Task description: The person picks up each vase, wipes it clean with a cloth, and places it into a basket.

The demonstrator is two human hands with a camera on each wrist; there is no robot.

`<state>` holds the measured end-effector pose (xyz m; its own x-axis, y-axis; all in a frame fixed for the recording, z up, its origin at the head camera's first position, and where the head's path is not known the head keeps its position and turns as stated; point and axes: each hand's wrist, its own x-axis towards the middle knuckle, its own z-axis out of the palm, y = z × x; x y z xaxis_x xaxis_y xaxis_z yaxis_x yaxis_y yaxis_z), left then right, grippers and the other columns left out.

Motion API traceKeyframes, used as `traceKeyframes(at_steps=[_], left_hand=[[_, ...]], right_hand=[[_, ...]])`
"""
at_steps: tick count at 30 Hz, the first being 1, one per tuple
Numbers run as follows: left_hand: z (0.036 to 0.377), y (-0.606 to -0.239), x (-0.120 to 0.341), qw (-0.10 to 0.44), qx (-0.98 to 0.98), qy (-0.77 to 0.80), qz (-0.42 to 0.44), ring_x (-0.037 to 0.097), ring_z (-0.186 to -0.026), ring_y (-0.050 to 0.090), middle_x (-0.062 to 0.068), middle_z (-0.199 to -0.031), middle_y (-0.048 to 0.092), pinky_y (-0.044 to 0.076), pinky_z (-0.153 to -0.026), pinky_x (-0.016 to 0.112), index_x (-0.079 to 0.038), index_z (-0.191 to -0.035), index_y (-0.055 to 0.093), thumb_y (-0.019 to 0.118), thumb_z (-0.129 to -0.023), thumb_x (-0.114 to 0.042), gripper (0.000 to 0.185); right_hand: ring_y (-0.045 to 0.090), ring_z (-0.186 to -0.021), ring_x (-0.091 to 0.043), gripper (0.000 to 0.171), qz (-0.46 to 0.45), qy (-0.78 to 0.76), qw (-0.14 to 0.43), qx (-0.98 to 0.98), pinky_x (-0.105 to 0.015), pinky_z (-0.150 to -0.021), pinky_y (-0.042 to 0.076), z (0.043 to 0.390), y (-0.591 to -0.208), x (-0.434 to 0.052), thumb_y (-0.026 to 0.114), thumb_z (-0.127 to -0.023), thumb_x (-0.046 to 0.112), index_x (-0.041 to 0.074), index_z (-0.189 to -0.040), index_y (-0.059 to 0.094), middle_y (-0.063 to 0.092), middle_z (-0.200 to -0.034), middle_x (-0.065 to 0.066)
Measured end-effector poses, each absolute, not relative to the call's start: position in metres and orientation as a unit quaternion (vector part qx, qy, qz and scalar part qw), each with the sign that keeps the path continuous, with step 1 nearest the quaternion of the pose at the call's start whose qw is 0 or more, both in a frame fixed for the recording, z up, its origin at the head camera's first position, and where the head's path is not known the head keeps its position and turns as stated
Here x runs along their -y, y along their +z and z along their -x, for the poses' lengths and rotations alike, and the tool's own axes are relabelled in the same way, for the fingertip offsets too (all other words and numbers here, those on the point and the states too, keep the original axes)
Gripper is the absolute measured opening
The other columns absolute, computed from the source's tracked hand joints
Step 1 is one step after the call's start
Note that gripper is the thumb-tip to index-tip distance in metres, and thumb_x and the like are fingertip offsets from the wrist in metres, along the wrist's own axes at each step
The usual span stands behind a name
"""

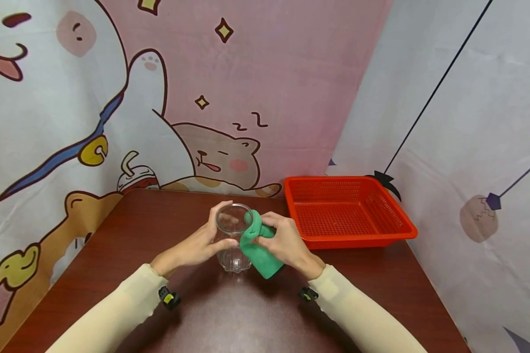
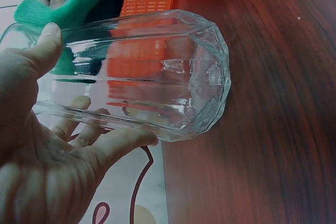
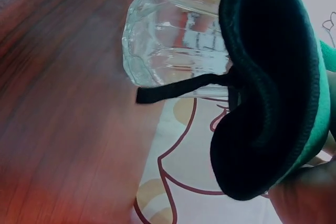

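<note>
Fingers point(image 2: 118, 149) of the left hand point(image 1: 200, 242) curl round a jar point(image 1: 234, 256) of clear glass, the thumb on one side and the others spread along the opposite wall. The fingers of the right hand point(image 1: 289, 241) pinch a cloth point(image 1: 265, 257) against the right side of the jar's rim. The jar is over the middle of the tabletop point(image 1: 225, 321), mouth up towards the head camera and ribbed base down; whether the base touches the wood, I cannot tell. The cloth is green on one face and black on the other, with a black loop point(image 3: 178, 86) hanging from it beside the jar, and its loose corner droops below the right hand.

A red basket point(image 1: 349, 241) with perforated walls sits on the tabletop beyond the right hand, near the back edge. The only writing that reads clearly is on the backdrop point(image 1: 287, 78): two Z's point(image 1: 259, 119) above a sleeping cartoon bear point(image 1: 229, 157). Cream sleeves point(image 1: 115, 306) cover both forearms. At each wrist is a small black device point(image 1: 169, 297) with a yellow patch; any marking there is too small to read.
</note>
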<state>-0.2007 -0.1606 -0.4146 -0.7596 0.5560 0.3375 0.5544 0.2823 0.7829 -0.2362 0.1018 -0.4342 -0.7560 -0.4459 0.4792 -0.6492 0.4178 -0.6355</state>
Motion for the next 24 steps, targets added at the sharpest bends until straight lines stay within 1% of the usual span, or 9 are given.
traceKeyframes(at_steps=[7,14,18,22,24], left_hand=[[0.201,-0.415,0.161,0.000,-0.800,0.491,-0.346,0.045,-0.132,0.052,0.030,-0.137,0.051,0.043,-0.107,0.052,-0.012,-0.159,0.004,0.072,-0.096,-0.003,0.093],[0.202,-0.414,0.160,-0.008,-0.797,0.492,-0.350,0.048,-0.132,0.050,0.032,-0.136,0.051,0.042,-0.105,0.059,-0.003,-0.159,0.005,0.073,-0.095,-0.002,0.093],[0.201,-0.415,0.160,-0.006,-0.795,0.496,-0.350,0.049,-0.132,0.050,0.032,-0.136,0.051,0.038,-0.106,0.064,-0.002,-0.158,0.005,0.073,-0.095,-0.001,0.093],[0.202,-0.415,0.160,-0.006,-0.793,0.498,-0.352,0.049,-0.132,0.049,0.033,-0.136,0.051,0.037,-0.106,0.065,-0.002,-0.158,0.005,0.073,-0.095,0.000,0.093],[0.202,-0.415,0.160,-0.006,-0.794,0.498,-0.350,0.049,-0.132,0.049,0.033,-0.136,0.052,0.038,-0.106,0.064,-0.004,-0.159,0.005,0.073,-0.095,-0.001,0.093]], right_hand=[[0.065,-0.092,-0.003,0.035,-0.329,0.402,0.105,0.848,-0.026,-0.080,0.056,0.236,-0.437,-0.101,0.090,-0.082,0.025,0.022,-0.114,0.079,0.066,-0.106,0.016],[0.064,-0.092,-0.004,0.037,-0.332,0.387,0.099,0.855,-0.026,-0.080,0.055,0.236,-0.439,-0.101,0.092,-0.080,0.022,0.019,-0.114,0.079,0.066,-0.105,0.013],[0.063,-0.092,-0.004,0.037,-0.332,0.377,0.084,0.860,-0.026,-0.080,0.055,0.236,-0.442,-0.102,0.092,-0.080,0.025,0.020,-0.114,0.078,0.065,-0.104,0.014],[0.062,-0.092,-0.005,0.038,-0.333,0.365,0.077,0.866,-0.025,-0.080,0.055,0.237,-0.444,-0.103,0.093,-0.080,0.027,0.019,-0.114,0.078,0.065,-0.103,0.014],[0.062,-0.091,-0.005,0.038,-0.334,0.359,0.073,0.868,-0.025,-0.079,0.055,0.237,-0.446,-0.103,0.093,-0.080,0.028,0.019,-0.114,0.077,0.065,-0.103,0.013]])
